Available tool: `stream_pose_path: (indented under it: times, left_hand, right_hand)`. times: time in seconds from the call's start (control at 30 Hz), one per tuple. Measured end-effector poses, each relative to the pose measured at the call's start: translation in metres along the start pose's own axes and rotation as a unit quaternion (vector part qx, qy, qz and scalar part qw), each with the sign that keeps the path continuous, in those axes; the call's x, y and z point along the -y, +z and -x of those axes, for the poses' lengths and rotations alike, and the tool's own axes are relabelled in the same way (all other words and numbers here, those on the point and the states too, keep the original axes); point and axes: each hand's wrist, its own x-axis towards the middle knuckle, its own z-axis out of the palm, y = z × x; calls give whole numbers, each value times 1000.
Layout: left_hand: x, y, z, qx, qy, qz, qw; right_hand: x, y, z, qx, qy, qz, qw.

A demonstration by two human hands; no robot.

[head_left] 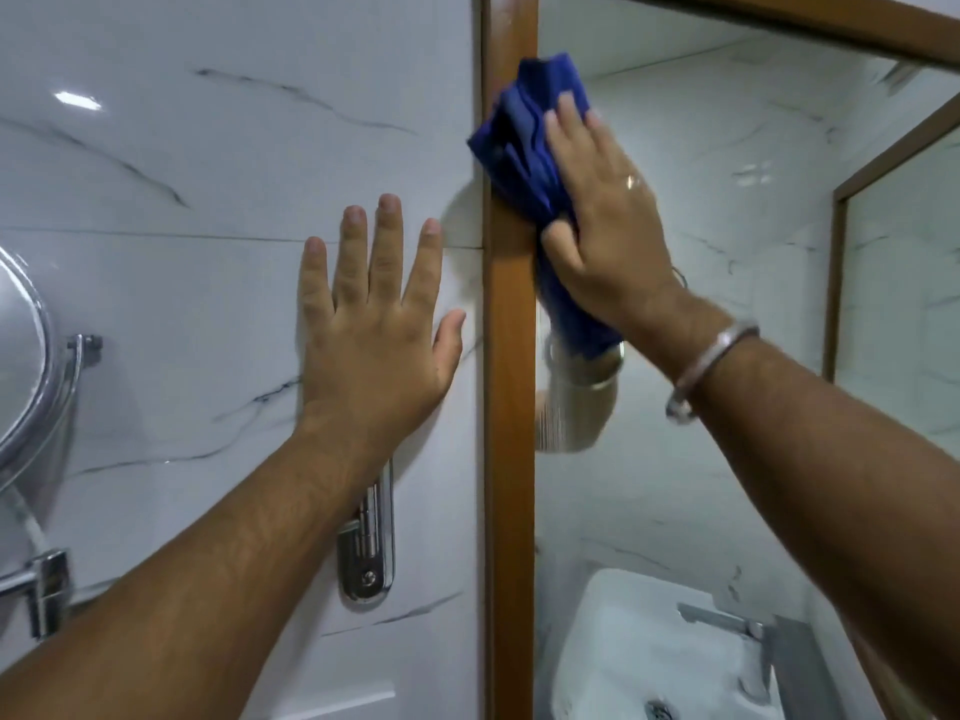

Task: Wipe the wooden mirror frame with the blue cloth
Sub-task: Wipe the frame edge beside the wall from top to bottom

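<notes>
The wooden mirror frame (510,407) runs as a brown vertical strip down the middle of the head view, with its top rail crossing the upper right corner. A bunched blue cloth (524,148) lies pressed against the frame's upper part, spilling onto the mirror glass. My right hand (602,210) is flat over the cloth, fingers pointing up and thumb hooked around its lower fold. My left hand (374,314) rests with fingers spread on the marble tile wall just left of the frame, holding nothing.
A round chrome mirror (26,356) on an arm sticks out at the left edge. A chrome wall fitting (366,553) sits below my left wrist. The mirror glass (727,459) reflects a white basin (649,657) and tap at the lower right.
</notes>
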Motion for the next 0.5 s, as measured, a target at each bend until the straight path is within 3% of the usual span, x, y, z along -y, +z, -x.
stream_pose_path:
  times: [0.1,0.23,0.37,0.5]
  left_hand:
    - [-1,-3,0,3,5,0,1000]
    - [-6,-9,14,31,-11,9,999]
    - [-32,-15,70,49,-32,-12,998]
    - [-60,-18,167,77,-49,-54,994]
  right_hand:
    - [5,0,6,-2,0,-2,1000]
    - [19,13,100,9,-15,-31,999]
    - [34,30,240,103,-21,-9,994]
    - [36,30,317,194,-106,69,973]
